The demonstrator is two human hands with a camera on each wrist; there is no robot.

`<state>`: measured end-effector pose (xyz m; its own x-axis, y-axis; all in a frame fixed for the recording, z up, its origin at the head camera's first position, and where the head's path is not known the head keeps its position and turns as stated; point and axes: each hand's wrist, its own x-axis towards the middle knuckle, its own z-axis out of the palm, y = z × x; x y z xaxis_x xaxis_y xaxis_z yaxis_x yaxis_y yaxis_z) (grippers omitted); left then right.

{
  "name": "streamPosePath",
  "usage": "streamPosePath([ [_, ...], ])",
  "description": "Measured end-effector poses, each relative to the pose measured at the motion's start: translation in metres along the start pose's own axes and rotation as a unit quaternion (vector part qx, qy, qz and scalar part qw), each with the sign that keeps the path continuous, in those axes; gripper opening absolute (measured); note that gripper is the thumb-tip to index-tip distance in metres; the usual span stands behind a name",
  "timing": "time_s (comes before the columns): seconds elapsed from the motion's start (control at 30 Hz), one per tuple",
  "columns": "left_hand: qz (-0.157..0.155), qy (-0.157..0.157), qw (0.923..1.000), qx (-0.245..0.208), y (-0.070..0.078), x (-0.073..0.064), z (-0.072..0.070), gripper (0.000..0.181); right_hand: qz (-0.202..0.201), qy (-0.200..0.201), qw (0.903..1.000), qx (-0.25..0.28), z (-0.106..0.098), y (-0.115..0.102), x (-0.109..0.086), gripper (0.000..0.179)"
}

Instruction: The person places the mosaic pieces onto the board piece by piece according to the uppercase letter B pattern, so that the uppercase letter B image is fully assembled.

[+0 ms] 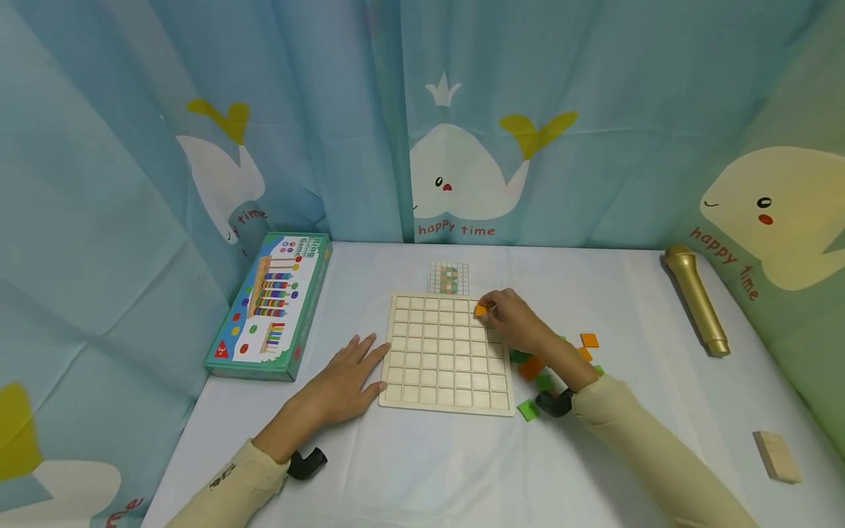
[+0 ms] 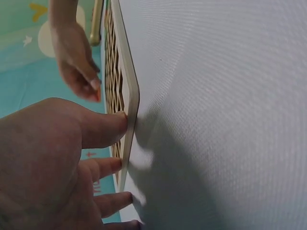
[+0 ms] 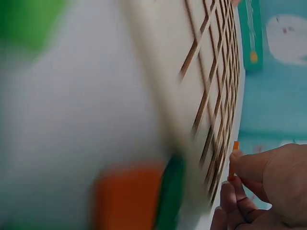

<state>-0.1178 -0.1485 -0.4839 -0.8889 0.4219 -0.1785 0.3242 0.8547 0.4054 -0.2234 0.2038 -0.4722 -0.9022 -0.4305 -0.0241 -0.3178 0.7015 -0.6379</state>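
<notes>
My right hand (image 1: 515, 320) pinches an orange square tile (image 1: 481, 310) between thumb and fingertips, over the far right corner of a wooden grid board (image 1: 438, 377). In the right wrist view the orange tile (image 3: 233, 160) stands on edge in the pinch, close to the board's cells. My left hand (image 1: 341, 383) lies with fingers spread at the board's left edge. Thumb and fingertips (image 2: 120, 125) touch that edge in the left wrist view. No tiles show in the board's visible cells; some are hidden by the right hand.
Several green and orange tiles (image 1: 529, 409) lie right of the board, partly under the right forearm. A small printed pattern card (image 1: 433, 276) lies behind the board. A game box (image 1: 290, 315) stands left, a gold microphone (image 1: 696, 301) and a wooden block (image 1: 777, 456) right. Curtains (image 1: 356, 147) surround the table.
</notes>
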Motion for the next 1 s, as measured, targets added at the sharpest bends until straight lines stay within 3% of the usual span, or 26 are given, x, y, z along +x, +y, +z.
streamPosePath([
  [0.27,0.002,-0.003,0.9999,-0.01,0.001,0.001,0.0,0.066,-0.022,-0.035,0.9991,-0.004,0.027,-0.036,0.03,0.029],
  [0.5,0.003,-0.006,1.0,-0.006,0.0,0.001,-0.001,0.065,-0.036,-0.023,0.9966,-0.07,0.043,-0.05,0.046,0.025],
  [0.8,0.006,-0.005,0.9999,-0.01,0.0,0.001,-0.001,0.066,-0.065,-0.018,0.9926,-0.101,0.048,-0.059,0.042,0.016],
  [1.0,0.009,-0.003,0.9999,-0.014,-0.002,0.0,0.0,0.066,-0.123,0.031,0.9846,-0.12,0.053,-0.058,0.038,0.015],
])
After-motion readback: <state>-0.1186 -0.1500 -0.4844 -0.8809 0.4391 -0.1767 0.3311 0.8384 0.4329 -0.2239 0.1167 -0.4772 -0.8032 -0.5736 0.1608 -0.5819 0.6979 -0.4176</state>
